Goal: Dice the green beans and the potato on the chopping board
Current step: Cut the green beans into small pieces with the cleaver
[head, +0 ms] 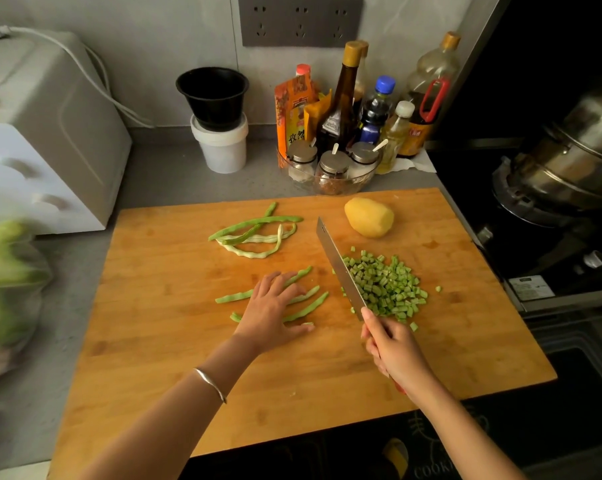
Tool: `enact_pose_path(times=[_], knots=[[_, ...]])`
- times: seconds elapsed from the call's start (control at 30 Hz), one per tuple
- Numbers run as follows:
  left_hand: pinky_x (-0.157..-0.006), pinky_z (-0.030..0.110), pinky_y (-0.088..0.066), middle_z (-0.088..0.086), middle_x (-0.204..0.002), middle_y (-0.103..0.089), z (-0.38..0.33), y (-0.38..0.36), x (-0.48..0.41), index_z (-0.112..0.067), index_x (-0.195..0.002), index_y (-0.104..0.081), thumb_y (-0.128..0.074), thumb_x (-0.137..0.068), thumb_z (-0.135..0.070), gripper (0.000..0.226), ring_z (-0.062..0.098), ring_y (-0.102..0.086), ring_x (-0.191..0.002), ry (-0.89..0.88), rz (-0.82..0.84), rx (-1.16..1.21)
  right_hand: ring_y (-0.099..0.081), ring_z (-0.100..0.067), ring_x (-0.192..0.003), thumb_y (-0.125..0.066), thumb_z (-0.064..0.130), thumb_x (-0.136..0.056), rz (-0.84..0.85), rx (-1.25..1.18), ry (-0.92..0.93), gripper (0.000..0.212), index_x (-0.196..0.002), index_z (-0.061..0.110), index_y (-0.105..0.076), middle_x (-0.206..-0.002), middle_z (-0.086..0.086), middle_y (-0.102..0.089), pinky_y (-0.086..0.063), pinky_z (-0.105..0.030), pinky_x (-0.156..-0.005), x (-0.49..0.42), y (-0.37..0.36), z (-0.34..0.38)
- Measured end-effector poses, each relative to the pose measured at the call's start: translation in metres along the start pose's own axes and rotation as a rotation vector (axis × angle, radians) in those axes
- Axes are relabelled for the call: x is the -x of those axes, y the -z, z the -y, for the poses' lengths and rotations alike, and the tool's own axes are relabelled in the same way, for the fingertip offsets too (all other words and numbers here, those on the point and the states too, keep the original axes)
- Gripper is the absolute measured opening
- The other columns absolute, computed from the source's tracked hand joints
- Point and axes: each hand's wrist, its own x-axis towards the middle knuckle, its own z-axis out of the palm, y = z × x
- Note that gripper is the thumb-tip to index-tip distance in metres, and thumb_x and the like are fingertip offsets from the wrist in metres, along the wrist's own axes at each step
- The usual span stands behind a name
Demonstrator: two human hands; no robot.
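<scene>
Lower centre: left hand (pixel 271 306), silver bangle (pixel 211 384) at the wrist, fingers spread nearly straight and pressed flat on a loose row of split green bean strips (pixel 310 306); it grips nothing. Lower right: right hand (pixel 393 351), fingers curled tight round the handle of a broad steel cleaver (pixel 341 268), blade angled up-left, its edge along the left flank of a heap of small green bean dice (pixel 386 285), right of centre. All lie on a large pale-wood chopping board (pixel 154 341). Step in hand, as I judge it: gathering the strips for the next cut. This is best done by squaring their ends into one tight bundle, tucking the fingertips back, and feeding the bundle to the blade in short, even steps. Upper centre: a tangle of uncut long green beans (pixel 254 230). Just right of it: a peeled yellow potato (pixel 369 216), whole, not yet cut. Top: a cluster of sauce bottles and spice jars (pixel 348 133) against the wall.
</scene>
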Motion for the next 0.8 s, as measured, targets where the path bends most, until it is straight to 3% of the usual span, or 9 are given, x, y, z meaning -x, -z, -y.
enact_pose_path(times=[0.1,0.27,0.43,0.53,0.67,0.8], knots=[[-0.116,0.045,-0.015,-0.006,-0.151,-0.026,0.001,0.001,0.002,-0.032,-0.118,-0.051,-0.066,-0.076,-0.059,0.052,0.026,-0.008,-0.142,-0.062,0.024,-0.024,-0.030,-0.014,-0.037,-0.049,0.061,-0.080,-0.007,0.016,-0.009,0.053,-0.071,0.009,-0.052,-0.051,-0.004,-0.036,-0.023,-0.025,-0.038,-0.001,-0.005,0.002],[-0.116,0.045,-0.016,-0.007,-0.151,-0.027,0.003,-0.002,-0.001,-0.029,-0.109,-0.057,-0.064,-0.081,-0.053,0.038,0.027,-0.008,-0.143,-0.012,0.007,0.019,-0.029,-0.014,-0.038,-0.048,0.052,-0.095,0.011,0.015,-0.104,0.049,-0.073,0.009,-0.051,-0.051,-0.001,-0.036,-0.022,-0.026,-0.040,-0.004,-0.016,0.002],[-0.114,0.044,-0.026,-0.002,-0.147,-0.036,-0.003,-0.006,-0.006,-0.021,-0.103,-0.064,-0.069,-0.081,-0.044,0.032,0.026,-0.015,-0.142,-0.034,-0.025,0.041,-0.028,-0.012,-0.036,-0.047,0.052,-0.096,0.021,0.050,-0.133,0.048,-0.073,0.010,-0.049,-0.049,0.002,-0.036,-0.021,-0.025,-0.040,-0.002,-0.024,0.001],[-0.114,0.047,-0.025,-0.001,-0.146,-0.038,-0.004,-0.010,-0.008,-0.021,-0.117,-0.057,-0.068,-0.080,-0.050,0.048,0.028,-0.021,-0.141,0.019,-0.055,0.024,-0.029,-0.012,-0.037,-0.046,0.052,-0.097,0.050,0.034,-0.161,0.048,-0.074,0.010,-0.050,-0.048,0.003,-0.037,-0.021,-0.026,-0.040,0.001,-0.025,0.001],[-0.116,0.041,-0.014,0.002,-0.149,-0.033,-0.001,-0.011,-0.009,-0.020,-0.145,-0.030,-0.055,-0.078,-0.068,0.086,0.028,-0.022,-0.139,0.153,-0.041,-0.094,-0.030,-0.011,-0.035,-0.047,0.052,-0.096,0.047,0.094,-0.116,0.049,-0.071,0.011,-0.052,-0.049,0.001,-0.038,-0.022,-0.023,-0.038,0.002,-0.024,-0.001],[-0.106,0.035,-0.027,0.003,-0.138,-0.041,-0.007,-0.014,-0.009,-0.019,-0.147,-0.030,-0.029,-0.086,-0.067,0.077,0.025,-0.035,-0.127,0.112,-0.002,-0.150,-0.030,-0.014,-0.037,-0.046,0.051,-0.097,0.028,0.028,-0.136,0.049,-0.073,0.009,-0.052,-0.050,-0.001,-0.038,-0.022,-0.025,-0.039,0.002,-0.022,-0.001]])
